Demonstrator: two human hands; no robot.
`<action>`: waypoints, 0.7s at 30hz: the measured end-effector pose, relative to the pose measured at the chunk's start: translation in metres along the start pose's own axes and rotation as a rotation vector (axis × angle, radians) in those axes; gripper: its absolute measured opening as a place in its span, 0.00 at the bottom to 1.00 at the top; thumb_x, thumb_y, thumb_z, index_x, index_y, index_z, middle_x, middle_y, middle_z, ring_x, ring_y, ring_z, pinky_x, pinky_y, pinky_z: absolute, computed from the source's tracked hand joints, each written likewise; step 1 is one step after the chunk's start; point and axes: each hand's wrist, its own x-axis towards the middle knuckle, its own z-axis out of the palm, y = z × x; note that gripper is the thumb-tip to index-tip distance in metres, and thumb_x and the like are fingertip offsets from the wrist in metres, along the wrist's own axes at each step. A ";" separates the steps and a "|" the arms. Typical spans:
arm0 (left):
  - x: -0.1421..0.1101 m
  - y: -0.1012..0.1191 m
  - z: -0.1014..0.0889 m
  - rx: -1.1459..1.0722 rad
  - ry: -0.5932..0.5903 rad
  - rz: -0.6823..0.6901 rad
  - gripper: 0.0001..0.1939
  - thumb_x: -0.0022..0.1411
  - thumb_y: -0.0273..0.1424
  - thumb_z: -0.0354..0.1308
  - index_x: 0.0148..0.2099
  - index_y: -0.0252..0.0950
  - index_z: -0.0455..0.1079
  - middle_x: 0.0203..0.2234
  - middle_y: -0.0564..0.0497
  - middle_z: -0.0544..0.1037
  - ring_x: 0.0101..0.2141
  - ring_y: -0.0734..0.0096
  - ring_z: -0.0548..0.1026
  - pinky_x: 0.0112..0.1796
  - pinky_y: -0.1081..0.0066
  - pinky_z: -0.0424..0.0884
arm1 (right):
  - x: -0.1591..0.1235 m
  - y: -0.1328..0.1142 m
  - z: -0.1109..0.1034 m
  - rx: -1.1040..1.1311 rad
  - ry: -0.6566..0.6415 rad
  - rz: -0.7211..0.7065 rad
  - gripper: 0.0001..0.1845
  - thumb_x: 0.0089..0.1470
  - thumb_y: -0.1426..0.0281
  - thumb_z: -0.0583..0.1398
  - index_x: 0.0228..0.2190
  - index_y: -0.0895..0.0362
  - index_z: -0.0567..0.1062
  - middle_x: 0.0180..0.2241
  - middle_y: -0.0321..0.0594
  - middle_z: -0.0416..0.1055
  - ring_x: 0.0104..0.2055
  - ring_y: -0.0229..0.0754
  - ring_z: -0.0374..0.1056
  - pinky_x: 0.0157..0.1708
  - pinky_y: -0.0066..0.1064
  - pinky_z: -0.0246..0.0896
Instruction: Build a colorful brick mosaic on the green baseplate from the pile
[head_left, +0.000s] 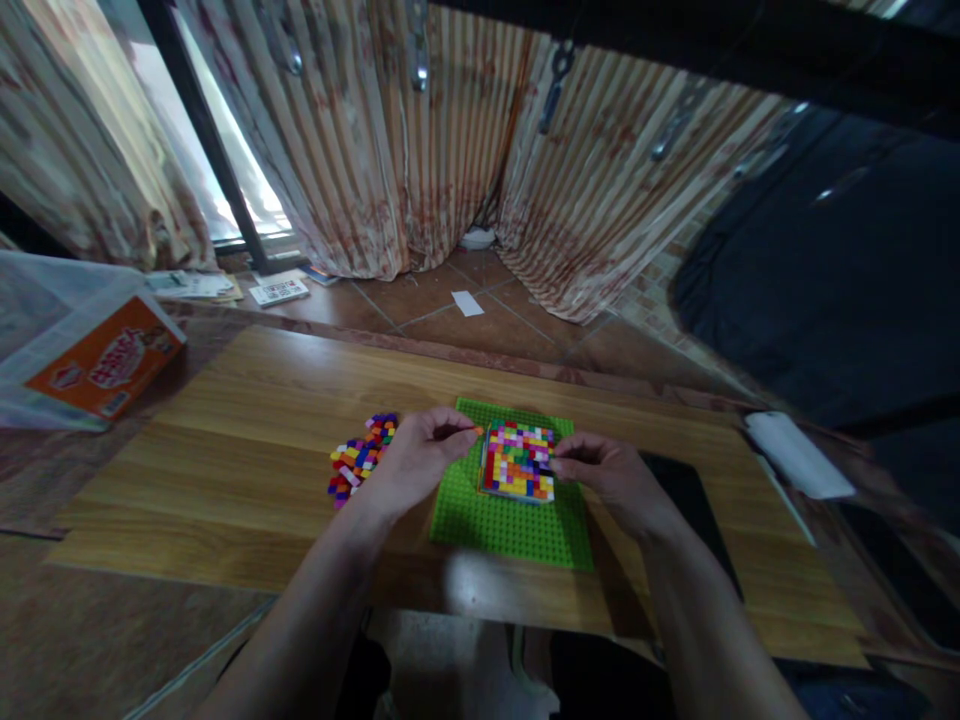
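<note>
A block built of many small coloured toy bricks [517, 462] stands on a green studded baseplate [502, 532]. At its upper left corner, my left hand [424, 450] pinches a small orange brick [478, 430] between thumb and forefinger. My right hand [607, 475] is at the block's right edge, thumb and forefinger closed near a dark spot there. Whether a brick sits between those right fingertips is too small to make out. Partly behind my left hand lies a heap of loose coloured bricks [356, 460].
The wooden table [247, 440] bears a flat black object [686, 500] under my right forearm. At the left is a translucent bin [67, 300] with an orange label. A white object [799, 455] lies at the right end. Striped curtains [360, 150] hang beyond the table.
</note>
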 end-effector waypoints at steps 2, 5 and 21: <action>0.000 0.000 0.001 0.002 -0.012 0.007 0.07 0.52 0.33 0.63 0.32 0.34 0.74 0.25 0.53 0.74 0.27 0.75 0.69 0.31 0.73 0.64 | 0.000 0.001 0.000 -0.005 -0.009 0.010 0.15 0.35 0.60 0.70 0.24 0.56 0.77 0.23 0.34 0.73 0.25 0.36 0.65 0.30 0.31 0.61; -0.001 0.000 0.002 0.001 -0.032 0.014 0.07 0.53 0.33 0.63 0.32 0.34 0.74 0.25 0.53 0.74 0.27 0.76 0.68 0.30 0.74 0.64 | 0.000 0.001 0.000 -0.011 -0.015 0.015 0.14 0.36 0.60 0.70 0.24 0.56 0.77 0.22 0.33 0.73 0.24 0.35 0.64 0.29 0.30 0.61; -0.005 0.005 0.012 -0.072 -0.153 0.078 0.08 0.54 0.32 0.63 0.36 0.34 0.75 0.30 0.51 0.78 0.31 0.72 0.73 0.36 0.72 0.69 | -0.015 -0.026 0.050 -0.195 0.108 -0.352 0.13 0.54 0.58 0.62 0.35 0.53 0.81 0.36 0.41 0.79 0.36 0.42 0.73 0.37 0.34 0.68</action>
